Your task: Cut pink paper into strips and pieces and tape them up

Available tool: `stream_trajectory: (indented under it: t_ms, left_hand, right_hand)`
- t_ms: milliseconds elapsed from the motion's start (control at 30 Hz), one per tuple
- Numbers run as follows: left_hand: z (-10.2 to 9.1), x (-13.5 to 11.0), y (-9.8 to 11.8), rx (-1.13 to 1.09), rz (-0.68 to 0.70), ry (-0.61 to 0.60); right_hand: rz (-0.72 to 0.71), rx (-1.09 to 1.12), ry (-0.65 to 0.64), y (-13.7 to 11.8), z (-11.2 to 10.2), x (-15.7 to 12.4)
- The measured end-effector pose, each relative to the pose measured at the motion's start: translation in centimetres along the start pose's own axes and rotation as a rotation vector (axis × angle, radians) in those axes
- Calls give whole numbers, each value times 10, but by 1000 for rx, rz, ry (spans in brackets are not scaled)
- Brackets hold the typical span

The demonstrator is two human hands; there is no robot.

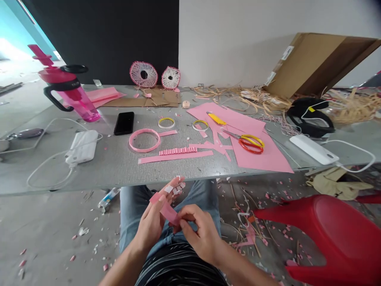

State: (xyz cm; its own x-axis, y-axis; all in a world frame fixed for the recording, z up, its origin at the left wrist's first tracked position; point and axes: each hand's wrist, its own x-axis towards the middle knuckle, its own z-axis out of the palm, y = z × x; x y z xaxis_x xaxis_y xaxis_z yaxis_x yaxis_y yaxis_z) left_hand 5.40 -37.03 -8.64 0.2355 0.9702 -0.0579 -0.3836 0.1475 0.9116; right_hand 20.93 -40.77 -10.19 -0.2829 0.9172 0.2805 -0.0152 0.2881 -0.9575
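Note:
Over my lap, both hands work a small pink paper strip (168, 212). My left hand (154, 220) pinches its upper end with thumb and finger; small white tape bits stick to its fingertips (175, 187). My right hand (199, 230) is closed on the strip's lower end. On the grey table (113, 163) in front lie a pink paper ring (144, 140), a pleated pink strip (177, 150), a long flat pink strip (175, 157) and two small yellow-white rings (166, 122).
Red-and-yellow scissors (248, 142) and a yellow cutter (216, 118) rest on a pink sheet (268, 155). A phone (124, 122), power bank (82, 146), pink bottle (71, 93), two woven discs (144, 74) and straw are on the table. A red chair (330, 234) stands at right.

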Motion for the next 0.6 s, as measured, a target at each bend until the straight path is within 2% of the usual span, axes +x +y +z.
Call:
stream_trajectory:
  t_ms: [100,233,333,433,600]
  left_hand:
    - [0,-1,0,-20,4,-18]
    - [0,-3,4,22,-46,-34]
    - [-3,-5,-1,85,-101,30]
    - [-9,-9,-11,175,-122,93]
    - [-16,-17,-21,211,-162,130]
  right_hand:
    - [-33,-151,-9,-5,-12,6]
    - [-208,-440,179,-20,-33,27]
    - [-320,-566,111,-28,-39,44]
    - [-427,-686,15,-28,-34,54]
    - [-458,-777,-49,-19,-28,56]
